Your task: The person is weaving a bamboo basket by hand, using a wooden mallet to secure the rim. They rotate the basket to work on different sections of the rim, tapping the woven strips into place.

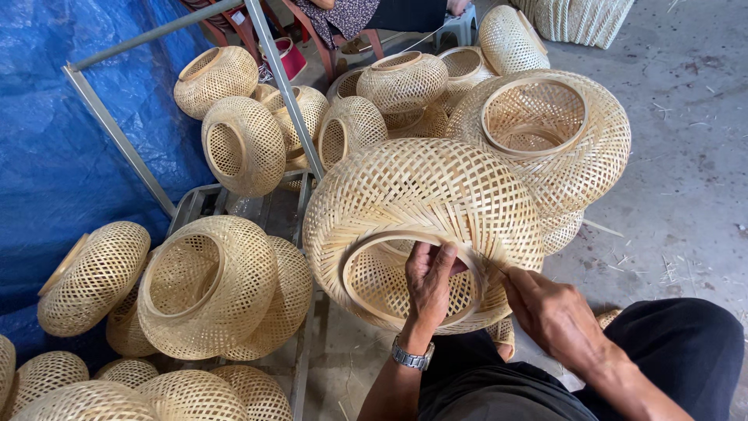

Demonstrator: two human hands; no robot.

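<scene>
A large round woven bamboo basket [421, 195] lies tilted toward me, its ring-shaped opening [366, 308] facing my lap. My left hand [430, 284], with a metal watch on the wrist, reaches into the opening and grips the ring's upper rim. At the right side of the rim, my right hand [549, 312] pinches a thin bamboo strip [492, 263] of the weave. My legs in dark trousers sit below the basket.
Several similar woven baskets [210, 284] are piled left, behind and right, one large one [545, 129] just behind the held basket. A grey metal frame [284, 90] stands over a blue tarp [47, 156]. A seated person's legs and chair are at the top. Concrete floor lies right.
</scene>
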